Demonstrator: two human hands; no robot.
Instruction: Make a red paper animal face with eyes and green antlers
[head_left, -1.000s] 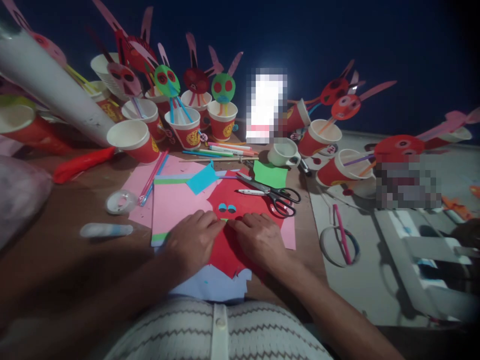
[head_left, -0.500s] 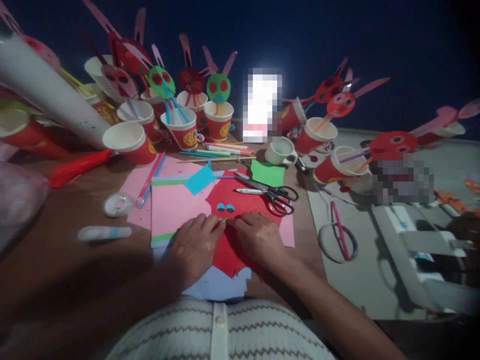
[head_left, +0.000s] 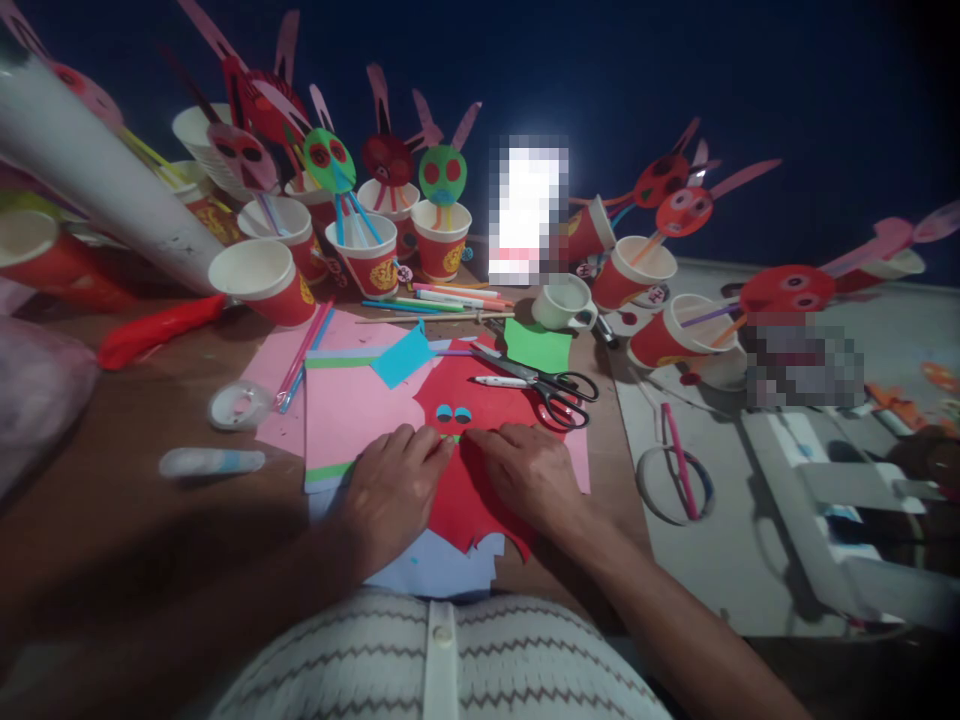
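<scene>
My left hand (head_left: pixel 395 487) and my right hand (head_left: pixel 526 472) rest on red paper (head_left: pixel 465 510), fingers curled and closed. Between their fingertips shows a small green piece (head_left: pixel 454 437), touched from both sides. Just above it lie two blue-and-dark eye shapes (head_left: pixel 453 413). Black-handled scissors (head_left: pixel 551 383) and a white marker (head_left: pixel 501 381) lie on the upper right of the red paper. To the left is a pink sheet (head_left: pixel 364 410) with green edges, and a blue piece (head_left: pixel 403 352) lies across its top. Light blue paper (head_left: pixel 435 566) sticks out below.
Red paper cups (head_left: pixel 442 245) with paper animal heads on straws stand along the back. A white mug (head_left: pixel 564 302), pens (head_left: pixel 457 297) and green paper (head_left: pixel 537 345) lie ahead. At left are a glue bottle (head_left: pixel 213 461) and a tape roll (head_left: pixel 240 405); at right, a pink-strapped ring (head_left: pixel 679 485).
The right fingertips have shifted slightly away from the left ones, and more of the green piece shows between them. The whole view has moved a little.
</scene>
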